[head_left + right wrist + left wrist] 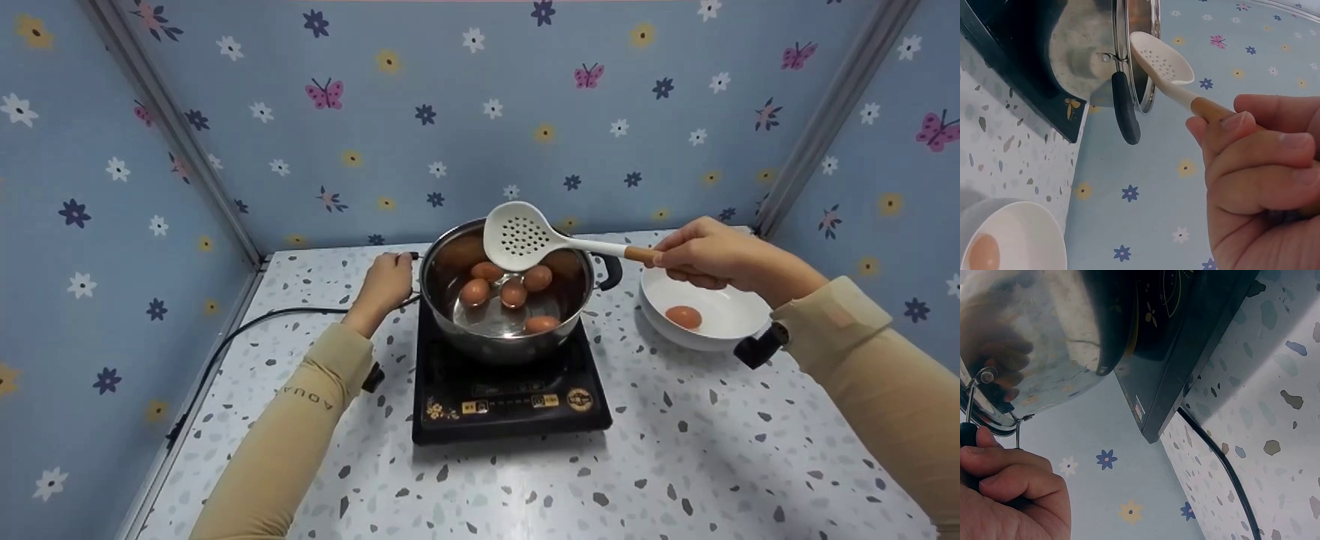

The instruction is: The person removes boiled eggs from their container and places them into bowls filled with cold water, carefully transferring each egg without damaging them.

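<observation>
A steel pot (pixel 495 341) stands on a black induction cooker (pixel 510 420), with several brown eggs (pixel 513 293) inside. My left hand (pixel 388 281) grips the pot's left handle; in the left wrist view the fingers of that hand (pixel 1022 486) curl round the black grip. With my right hand (pixel 709 251) I hold a white slotted spoon (pixel 523 236) by its wooden handle. Its perforated bowl is above the pot's far rim and carries no egg. Below the right hand, a white bowl (pixel 731 315) holds one brown egg (pixel 683 317).
The pot's right black handle (pixel 611 271) sticks out toward the white bowl. A black cord (pixel 247 326) runs left from the cooker across the speckled tabletop (pixel 480 487). Flower-patterned panels (pixel 480 112) enclose the back and sides.
</observation>
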`<state>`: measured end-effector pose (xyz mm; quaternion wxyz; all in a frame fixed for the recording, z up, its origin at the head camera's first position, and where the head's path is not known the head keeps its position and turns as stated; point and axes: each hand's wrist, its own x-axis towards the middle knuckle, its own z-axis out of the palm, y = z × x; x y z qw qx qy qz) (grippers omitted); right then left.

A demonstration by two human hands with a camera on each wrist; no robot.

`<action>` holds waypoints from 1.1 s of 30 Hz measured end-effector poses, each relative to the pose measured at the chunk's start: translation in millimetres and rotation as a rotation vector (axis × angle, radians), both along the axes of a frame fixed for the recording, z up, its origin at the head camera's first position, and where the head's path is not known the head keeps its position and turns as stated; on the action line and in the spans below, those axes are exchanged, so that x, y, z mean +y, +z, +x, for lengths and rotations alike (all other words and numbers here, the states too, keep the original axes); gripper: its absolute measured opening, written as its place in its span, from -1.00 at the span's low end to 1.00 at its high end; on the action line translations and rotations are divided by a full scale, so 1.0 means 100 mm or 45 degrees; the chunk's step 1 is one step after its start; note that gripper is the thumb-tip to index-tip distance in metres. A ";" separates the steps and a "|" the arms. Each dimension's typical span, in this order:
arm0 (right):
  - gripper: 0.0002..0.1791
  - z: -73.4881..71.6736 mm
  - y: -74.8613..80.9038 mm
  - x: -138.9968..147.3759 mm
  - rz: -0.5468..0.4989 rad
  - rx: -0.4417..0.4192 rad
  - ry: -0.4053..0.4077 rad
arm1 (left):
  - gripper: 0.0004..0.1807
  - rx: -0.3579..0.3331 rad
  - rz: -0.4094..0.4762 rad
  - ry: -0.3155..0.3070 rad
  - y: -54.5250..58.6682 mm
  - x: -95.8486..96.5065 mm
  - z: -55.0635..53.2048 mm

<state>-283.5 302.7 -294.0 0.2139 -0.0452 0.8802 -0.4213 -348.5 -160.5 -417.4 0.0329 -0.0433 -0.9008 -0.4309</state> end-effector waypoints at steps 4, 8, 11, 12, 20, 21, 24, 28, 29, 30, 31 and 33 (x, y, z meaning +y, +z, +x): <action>-0.56 -0.02 -0.01 -0.06 0.022 0.012 0.012 | -0.55 0.001 -0.004 0.003 -0.01 0.00 -0.01; -0.56 -0.04 -0.03 -0.13 0.071 0.028 0.036 | -0.56 -0.006 -0.005 0.011 -0.01 -0.01 -0.01; -0.56 -0.05 -0.04 -0.18 0.094 0.029 0.046 | -0.56 -0.012 0.005 0.010 -0.01 -0.01 -0.01; -0.56 -0.06 -0.05 -0.20 0.098 0.030 0.047 | -0.55 -0.010 0.010 0.009 -0.01 -0.01 -0.02; -0.60 -0.06 -0.07 -0.31 0.110 0.035 0.054 | -0.54 0.000 0.006 0.011 -0.03 0.01 -0.01; -0.61 -0.06 -0.08 -0.32 0.112 0.035 0.052 | -0.54 0.000 0.006 0.014 -0.03 0.01 -0.01; -0.63 -0.06 -0.08 -0.35 0.118 0.039 0.048 | -0.54 0.004 -0.010 0.023 -0.02 0.01 0.00; -0.64 -0.06 -0.07 -0.38 0.134 0.052 0.055 | -0.55 0.004 -0.007 0.029 -0.01 0.02 -0.01; -0.64 -0.07 -0.07 -0.39 0.136 0.054 0.058 | -0.55 0.007 -0.006 0.032 -0.01 0.02 -0.01; -0.64 -0.07 -0.07 -0.40 0.139 0.056 0.062 | -0.56 0.007 -0.004 0.033 -0.01 0.01 -0.01; -0.64 -0.07 -0.07 -0.40 0.142 0.056 0.064 | -0.56 0.006 0.001 0.034 -0.01 0.01 -0.01; -0.63 -0.08 -0.08 -0.42 0.143 0.056 0.069 | -0.57 0.006 0.005 0.033 -0.01 0.01 -0.01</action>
